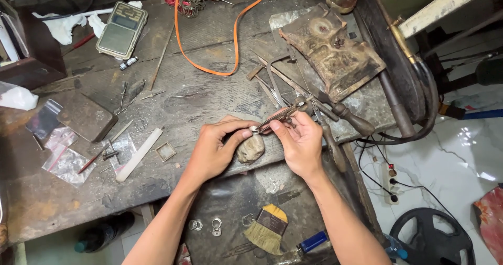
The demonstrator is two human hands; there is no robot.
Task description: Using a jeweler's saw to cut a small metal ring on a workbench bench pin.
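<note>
Cluttered and scarred, the wooden counter (209,87) carries scattered tools; at its front edge the left hand (212,150) pinches a small silvery ring (253,130) against a worn peg (251,148), while the right hand (299,142) is clenched on thin pliers (280,116) biting it; light, stiff, slippery, best held by its rim

- A worn wooden workbench (47,202) filled most of the view.
- 1 pocket scale (122,29) lay at the workbench's far left.
- An orange strap (209,68) looped just right of that scale.
- A scorched block (331,50) sat at the workbench's far right.
- A small brush (268,228) and a blue lighter (313,241) rested on the shelf under the workbench's near edge.
- 1 white stick (139,154) lay near the front left.
</note>
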